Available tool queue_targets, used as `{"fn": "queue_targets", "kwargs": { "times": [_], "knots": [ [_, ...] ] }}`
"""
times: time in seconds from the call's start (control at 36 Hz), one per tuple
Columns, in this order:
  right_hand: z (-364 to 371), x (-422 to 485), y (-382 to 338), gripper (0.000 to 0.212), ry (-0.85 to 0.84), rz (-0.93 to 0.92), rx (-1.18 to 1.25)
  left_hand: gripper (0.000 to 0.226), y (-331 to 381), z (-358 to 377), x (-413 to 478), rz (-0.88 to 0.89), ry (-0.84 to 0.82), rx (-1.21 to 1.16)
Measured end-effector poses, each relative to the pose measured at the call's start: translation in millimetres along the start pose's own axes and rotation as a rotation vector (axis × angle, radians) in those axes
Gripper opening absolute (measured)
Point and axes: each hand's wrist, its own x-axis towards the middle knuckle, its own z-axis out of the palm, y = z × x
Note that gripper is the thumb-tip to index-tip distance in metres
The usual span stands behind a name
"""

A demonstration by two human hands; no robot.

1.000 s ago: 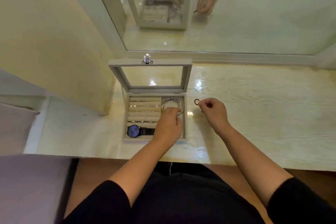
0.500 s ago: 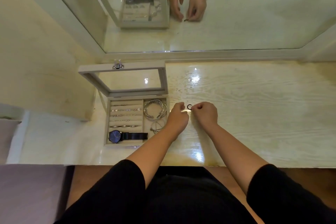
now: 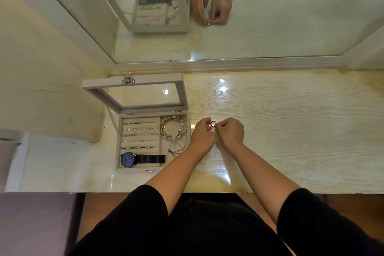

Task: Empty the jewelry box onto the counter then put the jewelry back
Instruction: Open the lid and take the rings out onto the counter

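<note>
Ring (image 3: 213,124) hangs pinched between left hand (image 3: 202,137) and right hand (image 3: 231,133) beside box (image 3: 188,119) wall.

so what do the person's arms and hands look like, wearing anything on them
Both arms wear black sleeves, the left sleeve and right sleeve, ending about the elbow; the forearms below are bare. The left hand and right hand are ungloved, and neither wrist shows a watch or bracelet.

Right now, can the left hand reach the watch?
Probably yes. The lid is up, nothing covers the watch, and the left hand is beside the box, though it pinches the ring.
</note>
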Motion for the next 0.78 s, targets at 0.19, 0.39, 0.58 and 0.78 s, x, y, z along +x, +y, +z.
{"fn": "queue_targets", "kwargs": {
  "times": [0.19,0.39,0.58,0.78],
  "knots": [
    [1.5,-2.2,-1.1,0.027,0.018,0.028,0.041,0.053,-1.8,-1.4,-4.3,0.042,-0.007,0.063],
    [3.7,-10.7,-3.9,0.015,0.090,0.044,0.251,0.049,-3.5,-21.1,-10.4,0.072,0.011,0.043],
    [26.8,-38.3,-43.6,0.004,0.042,-0.200,0.212,0.035,-12.0,-69.2,-25.1,0.194,0.092,-0.003],
    [67.5,-54.2,-93.6,0.009,-0.084,-0.376,0.082,0.030,-39.6,-139.9,-33.6,0.202,0.264,-0.025]
  ]
}}
